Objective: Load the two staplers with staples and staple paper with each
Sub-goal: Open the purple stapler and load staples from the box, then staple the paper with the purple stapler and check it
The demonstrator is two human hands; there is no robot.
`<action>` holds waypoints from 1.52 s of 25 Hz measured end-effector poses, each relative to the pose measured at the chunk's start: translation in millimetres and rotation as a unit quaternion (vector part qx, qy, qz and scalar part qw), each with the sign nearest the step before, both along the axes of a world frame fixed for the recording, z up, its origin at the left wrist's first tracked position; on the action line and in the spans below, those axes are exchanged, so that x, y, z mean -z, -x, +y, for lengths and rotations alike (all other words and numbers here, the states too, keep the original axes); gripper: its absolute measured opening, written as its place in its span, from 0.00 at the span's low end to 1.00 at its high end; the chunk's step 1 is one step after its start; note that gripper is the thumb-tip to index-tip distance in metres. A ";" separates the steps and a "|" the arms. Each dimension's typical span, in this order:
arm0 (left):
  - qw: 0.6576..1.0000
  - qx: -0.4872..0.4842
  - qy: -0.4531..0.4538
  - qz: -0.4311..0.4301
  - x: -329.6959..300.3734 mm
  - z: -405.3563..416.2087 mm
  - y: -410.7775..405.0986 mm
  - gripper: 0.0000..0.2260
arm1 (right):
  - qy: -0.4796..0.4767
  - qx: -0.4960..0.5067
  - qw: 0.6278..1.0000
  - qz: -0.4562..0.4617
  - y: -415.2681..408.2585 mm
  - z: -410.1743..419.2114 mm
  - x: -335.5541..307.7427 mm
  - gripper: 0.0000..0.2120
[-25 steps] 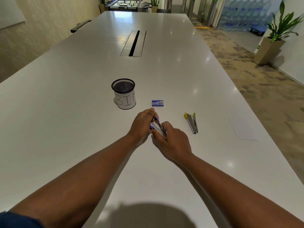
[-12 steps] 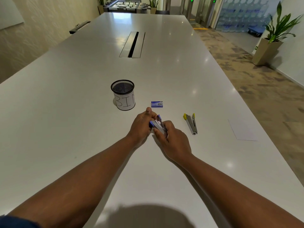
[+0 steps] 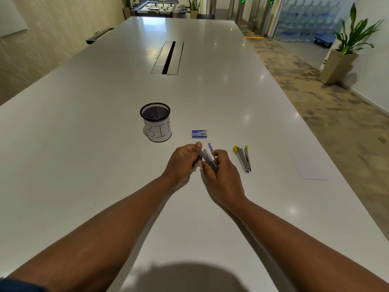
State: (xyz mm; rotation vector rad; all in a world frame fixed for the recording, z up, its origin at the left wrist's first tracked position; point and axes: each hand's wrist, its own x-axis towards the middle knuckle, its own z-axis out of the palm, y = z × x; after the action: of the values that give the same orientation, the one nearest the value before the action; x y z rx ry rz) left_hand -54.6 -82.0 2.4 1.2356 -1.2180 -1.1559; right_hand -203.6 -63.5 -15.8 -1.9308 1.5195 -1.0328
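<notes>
A grey stapler with blue tips (image 3: 208, 157) is held between both hands just above the white table (image 3: 105, 144), its top arm lifted open. My right hand (image 3: 221, 175) grips its rear end. My left hand (image 3: 183, 162) pinches its front end with thumb and fingers. A second grey stapler with yellow tips (image 3: 243, 158) lies on the table to the right, also spread open. A small blue staple box (image 3: 199, 133) sits just beyond my hands. A white sheet of paper (image 3: 308, 167) lies near the right table edge.
A black mesh cup labelled BIN (image 3: 156, 125) stands to the left of the staple box. A cable slot (image 3: 168, 57) runs along the table's middle farther away. The right table edge drops to a carpeted floor with a potted plant (image 3: 345, 49).
The blue stapler's top arm has swung up and open between my hands. Both hands stay in nearly the same place.
</notes>
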 end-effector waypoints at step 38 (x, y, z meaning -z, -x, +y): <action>0.821 0.265 0.043 -0.504 -22.9 -92.4 271.8 0.32 | -0.128 0.293 0.944 -0.080 262.4 -20.2 -20.1 0.09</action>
State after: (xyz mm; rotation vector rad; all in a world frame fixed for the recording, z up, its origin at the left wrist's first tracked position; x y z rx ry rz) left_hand -326.4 -174.4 25.3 1.5364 -2.5049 -0.7496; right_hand -466.0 -83.7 4.3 -1.2056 2.0689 -1.1194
